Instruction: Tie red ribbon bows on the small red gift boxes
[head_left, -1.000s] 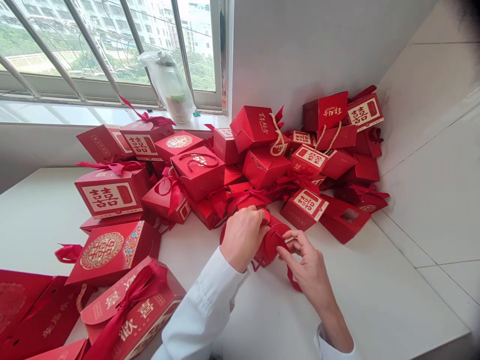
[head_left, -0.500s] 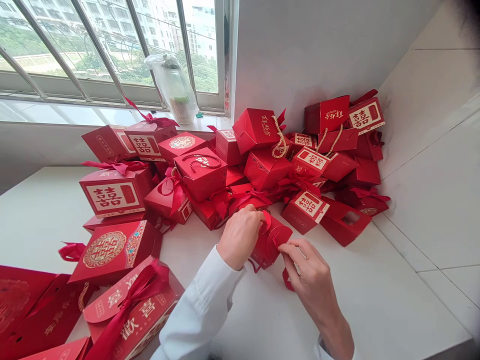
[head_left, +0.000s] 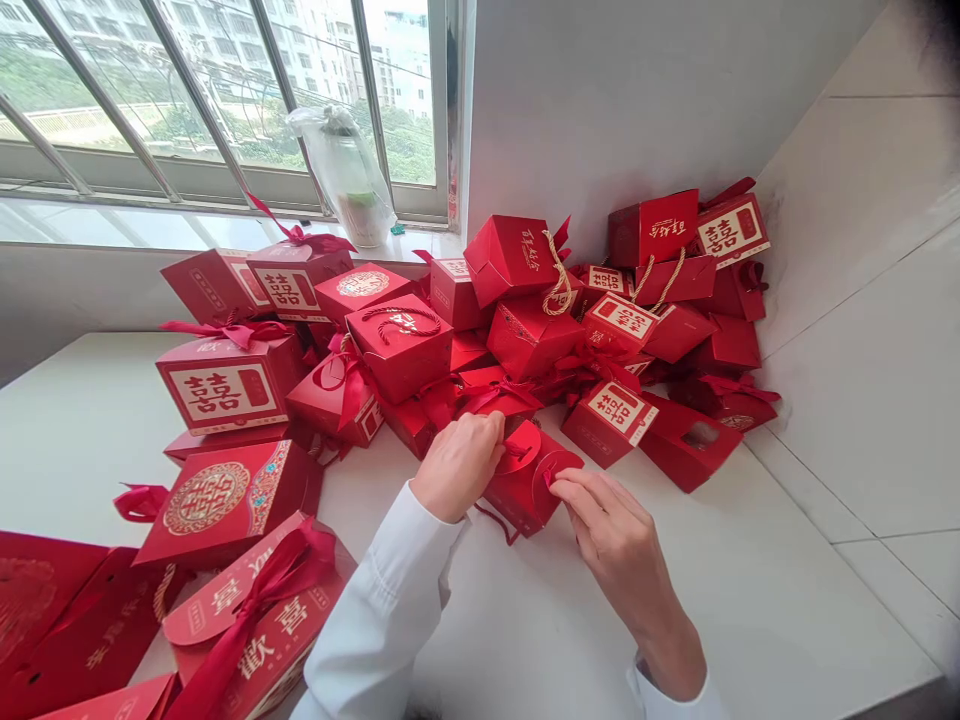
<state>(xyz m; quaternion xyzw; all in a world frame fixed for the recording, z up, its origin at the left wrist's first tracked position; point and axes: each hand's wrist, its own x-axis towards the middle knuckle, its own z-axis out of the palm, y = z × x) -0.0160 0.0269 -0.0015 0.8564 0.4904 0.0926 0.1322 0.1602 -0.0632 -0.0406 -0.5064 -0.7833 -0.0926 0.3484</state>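
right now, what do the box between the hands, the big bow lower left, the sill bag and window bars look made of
Box: probably thin card, smooth with a low sheen; its folds are crisp.
Bow: likely satiny ribbon, fiber unclear; it drapes in soft folds.
Bag: seems thin plastic film, crinkled and translucent.
Bars: look like polished metal, perhaps steel; bright streaks run along them.

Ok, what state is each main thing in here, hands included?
Left hand: curled, grip hidden
Right hand: pinching ribbon
Handled box: flaps folded over, no bow visible
Box beside left sleeve: closed, bow tied
Piled boxes: loosely stacked, some tipped
Cup: upright in bag on windowsill
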